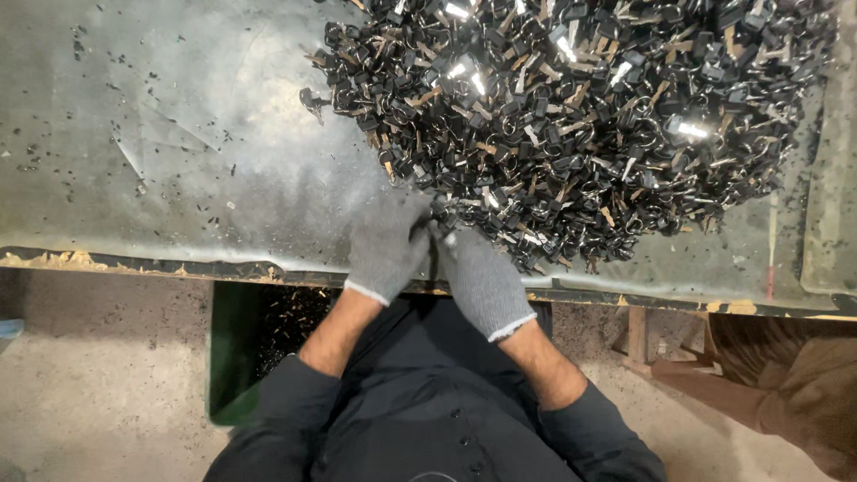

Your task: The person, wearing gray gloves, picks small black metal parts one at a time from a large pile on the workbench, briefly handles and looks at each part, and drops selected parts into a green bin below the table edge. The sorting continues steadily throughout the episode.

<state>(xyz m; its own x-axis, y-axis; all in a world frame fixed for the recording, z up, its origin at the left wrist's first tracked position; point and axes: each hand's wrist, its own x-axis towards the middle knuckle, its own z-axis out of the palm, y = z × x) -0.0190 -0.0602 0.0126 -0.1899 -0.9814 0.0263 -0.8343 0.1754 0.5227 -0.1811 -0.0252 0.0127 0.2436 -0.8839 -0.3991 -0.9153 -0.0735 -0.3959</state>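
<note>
Nearest the camera, a green bin (234, 357) holding dark bits stood under the front edge of the grey, scratched sheet-metal counter (178, 178), below and left of the pile. At that edge, against the pile's near rim, the left hand (386, 245) and right hand (482, 278), both in grey knitted gloves, met with fingers curled together; they seemed to pinch one small piece between them, though the view was too blurred to be sure. Beyond them the large heap of small black and tan metal key-like parts with rings (571, 116) spread to the counter's far side, apparently barely reduced; most remained unhandled.
</note>
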